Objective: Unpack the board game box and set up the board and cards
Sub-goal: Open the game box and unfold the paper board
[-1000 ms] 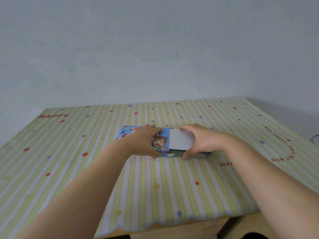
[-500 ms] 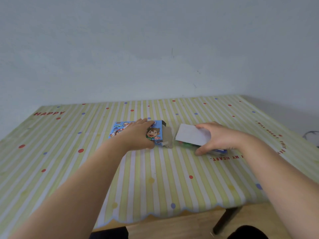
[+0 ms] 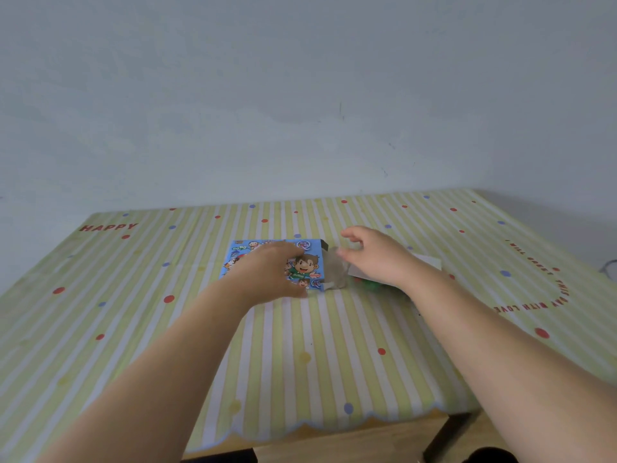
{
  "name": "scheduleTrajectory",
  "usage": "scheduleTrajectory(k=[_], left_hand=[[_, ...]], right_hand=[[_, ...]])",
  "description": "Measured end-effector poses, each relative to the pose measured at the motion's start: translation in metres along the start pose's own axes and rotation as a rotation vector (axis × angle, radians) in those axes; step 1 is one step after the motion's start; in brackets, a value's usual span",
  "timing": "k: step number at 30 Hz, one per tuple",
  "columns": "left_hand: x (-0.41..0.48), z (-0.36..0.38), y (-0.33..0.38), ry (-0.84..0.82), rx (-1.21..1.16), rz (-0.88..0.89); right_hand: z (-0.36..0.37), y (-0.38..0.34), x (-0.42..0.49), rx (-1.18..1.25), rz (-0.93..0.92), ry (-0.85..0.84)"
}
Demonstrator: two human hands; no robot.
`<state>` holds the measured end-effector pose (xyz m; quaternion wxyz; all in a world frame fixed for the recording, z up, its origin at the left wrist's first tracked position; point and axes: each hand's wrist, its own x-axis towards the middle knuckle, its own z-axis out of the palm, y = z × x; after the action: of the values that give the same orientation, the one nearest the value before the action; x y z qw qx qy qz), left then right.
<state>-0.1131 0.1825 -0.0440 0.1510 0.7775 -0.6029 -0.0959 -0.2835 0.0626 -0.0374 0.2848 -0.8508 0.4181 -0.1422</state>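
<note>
This looks like a room in a home, perhaps a dining or play corner: a wooden table (image 3: 367,444) covered with a striped, dotted tablecloth (image 3: 300,362) printed with "HAPPY" stands by a plain pale wall (image 3: 300,95), and a children's cartoon game box (image 3: 305,267) lies on it.

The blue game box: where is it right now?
In the head view the blue game box lies flat mid-table on the striped tablecloth, under the left hand, its open grey flap toward the right hand.
</note>
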Motion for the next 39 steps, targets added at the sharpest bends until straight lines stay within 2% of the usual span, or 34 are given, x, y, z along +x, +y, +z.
scheduleTrajectory(k=[6,11,14,19,23,26,34,39], left_hand=[[-0.001,0.0,-0.001,0.049,0.135,0.069],[-0.003,0.008,-0.005,0.078,0.19,0.097],[-0.006,0.007,-0.01,0.172,0.219,0.172],[-0.002,0.0,-0.027,0.391,0.256,0.291],[0.01,-0.006,-0.032,0.519,0.29,0.333],[0.019,-0.008,-0.018,0.568,0.218,0.3],[0.047,0.006,0.05,0.586,-0.328,-0.01],[0.072,0.02,0.09,0.432,-0.643,-0.193]], right_hand=[[0.013,-0.016,0.024,-0.088,0.023,-0.036],[0.025,-0.026,0.05,-0.145,0.073,-0.144],[0.027,-0.031,0.056,-0.164,0.061,-0.135],[0.025,-0.034,0.062,0.064,0.063,-0.035],[0.013,-0.031,0.065,0.449,0.13,0.082],[-0.002,-0.022,0.064,0.703,0.168,0.121],[-0.042,0.007,0.046,0.83,0.159,0.245],[-0.07,0.046,0.047,0.922,0.231,0.362]])
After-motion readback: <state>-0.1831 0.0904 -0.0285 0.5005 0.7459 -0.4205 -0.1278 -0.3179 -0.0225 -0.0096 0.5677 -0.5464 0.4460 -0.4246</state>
